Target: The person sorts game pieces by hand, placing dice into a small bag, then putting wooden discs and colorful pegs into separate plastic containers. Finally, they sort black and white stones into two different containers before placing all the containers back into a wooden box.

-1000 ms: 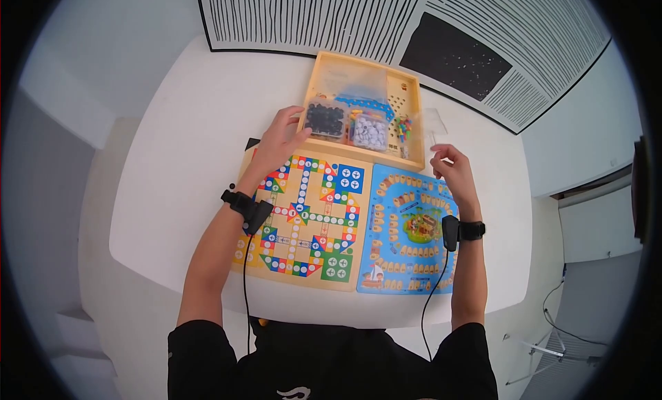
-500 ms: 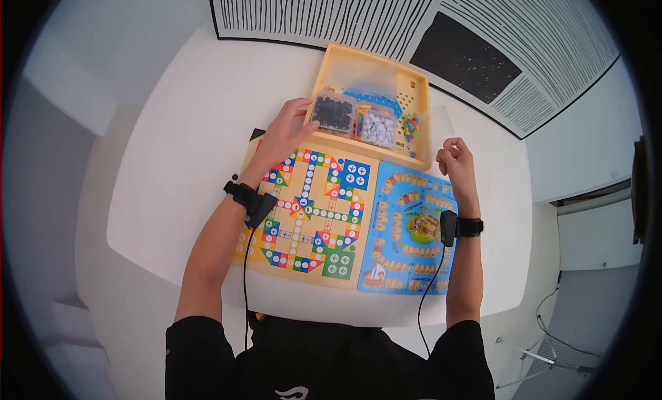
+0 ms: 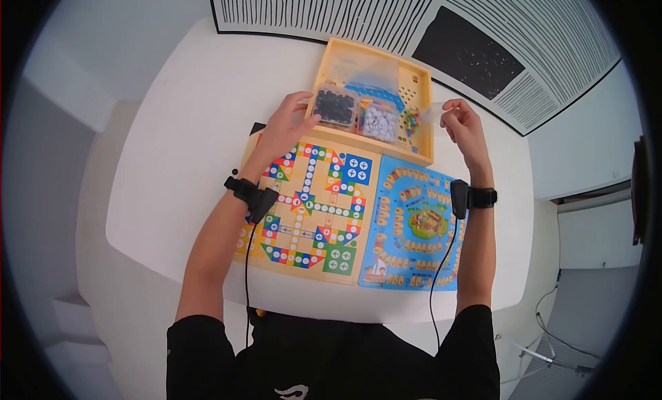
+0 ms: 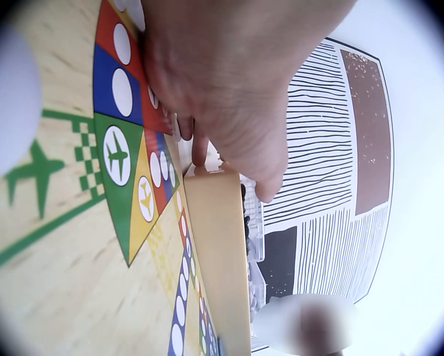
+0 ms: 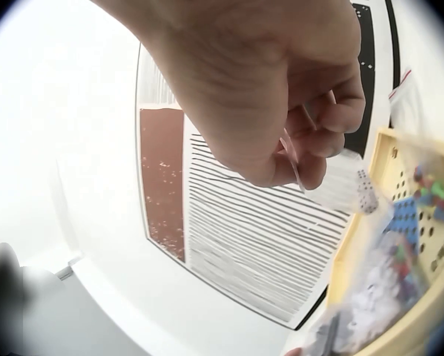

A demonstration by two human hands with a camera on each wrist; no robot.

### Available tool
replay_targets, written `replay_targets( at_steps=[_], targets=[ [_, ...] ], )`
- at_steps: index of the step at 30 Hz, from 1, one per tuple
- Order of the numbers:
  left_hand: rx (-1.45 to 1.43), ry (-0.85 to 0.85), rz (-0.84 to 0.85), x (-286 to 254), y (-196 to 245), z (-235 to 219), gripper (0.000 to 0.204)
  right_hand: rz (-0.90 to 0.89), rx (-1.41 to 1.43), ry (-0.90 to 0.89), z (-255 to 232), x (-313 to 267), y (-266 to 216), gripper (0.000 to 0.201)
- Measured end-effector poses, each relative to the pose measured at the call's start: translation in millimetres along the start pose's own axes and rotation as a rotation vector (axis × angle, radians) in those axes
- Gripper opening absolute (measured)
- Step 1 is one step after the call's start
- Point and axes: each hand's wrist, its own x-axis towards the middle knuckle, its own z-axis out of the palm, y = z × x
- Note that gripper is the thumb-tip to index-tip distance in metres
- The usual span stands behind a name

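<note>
At the near left corner of a shallow wooden box [image 3: 345, 139], my left hand [image 3: 285, 130] grips the wall. Its thumb [image 4: 269, 187] reaches over the rim, while the other fingers lie along the outer side. My right hand [image 3: 466, 130] is raised just past the box's right wall. Between thumb and fingers it pinches a small clear plastic bag [image 5: 333, 185] with spotted dice [image 5: 366, 191] at its bottom. Inside the box stand a clear container of black pieces [image 3: 336, 106] and another of white pieces [image 3: 378, 120]. Small coloured pieces [image 3: 412, 121] lie at the right.
In front of the box lie a wooden flight-chess board [image 3: 303, 214] and a blue game board [image 3: 396, 224], side by side on the white table [image 3: 165, 158]. A blue perforated piece [image 3: 376, 93] is in the box. Behind, a striped panel [image 3: 324, 14] stands along the table's far edge.
My right hand has risen away from the blue board and moved toward the box, carrying the clear bag. The left hand has stayed at the box's corner.
</note>
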Motion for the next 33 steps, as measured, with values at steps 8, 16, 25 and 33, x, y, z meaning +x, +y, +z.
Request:
replay_targets(
  at_steps=[8,16,25,33],
  targets=[
    [-0.012,0.002,-0.016,1,1,-1,0.055,0.043,-0.454,0.369,-20,10,90,0.041],
    [-0.056,-0.001,-0.028,1,0,-1,0.053,0.138,-0.076,0.174,-2,16,75,0.047],
    [-0.043,-0.003,-0.03,2,-4,0,0.053,-0.052,-0.057,0.044,23,2,-26,0.02],
    [-0.076,0.0,-0.051,2,-3,-1,0.054,0.195,-0.031,0.185,10,-56,59,0.026]
  ],
)
